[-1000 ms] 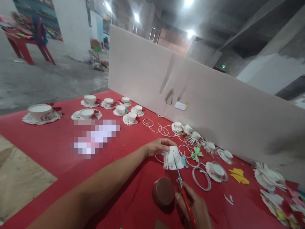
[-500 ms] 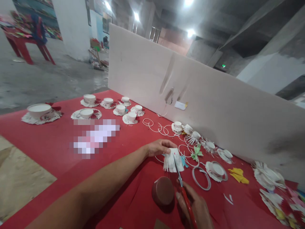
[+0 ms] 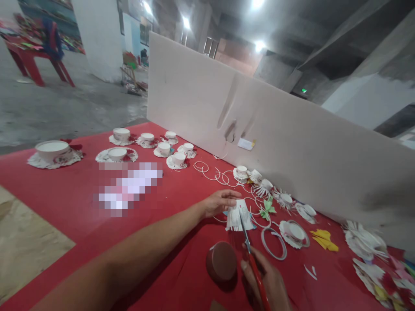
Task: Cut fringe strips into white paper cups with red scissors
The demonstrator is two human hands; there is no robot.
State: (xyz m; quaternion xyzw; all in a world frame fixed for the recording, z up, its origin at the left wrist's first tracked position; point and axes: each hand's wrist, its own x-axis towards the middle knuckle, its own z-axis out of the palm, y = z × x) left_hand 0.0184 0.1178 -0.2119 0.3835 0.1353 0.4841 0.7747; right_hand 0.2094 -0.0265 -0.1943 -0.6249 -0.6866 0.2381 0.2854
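Note:
A white paper cup (image 3: 239, 216), its side cut into strips, is held by my left hand (image 3: 221, 203), whose fingers are closed at its upper end. My right hand (image 3: 264, 276) is wrapped round red-handled scissors (image 3: 256, 273). Their blades point up and away from me and lie against the cup's printed side, near the uncut part. Just left of my right hand stands a brown round object (image 3: 222, 262) on the red table covering (image 3: 155, 259). Blue paper shows partly behind the cup.
Several fringed paper cups (image 3: 179, 160) stand upside down along the far side. Thin cut rings (image 3: 222, 176), a green paper flower (image 3: 267, 208), yellow paper (image 3: 324, 239) and a tape-like ring (image 3: 274, 243) lie around my hands. A white panel (image 3: 275, 129) rises behind the table.
My left hand and the cup have shifted slightly to the right, and the cup has turned a little. The scissors have followed and stay against its side.

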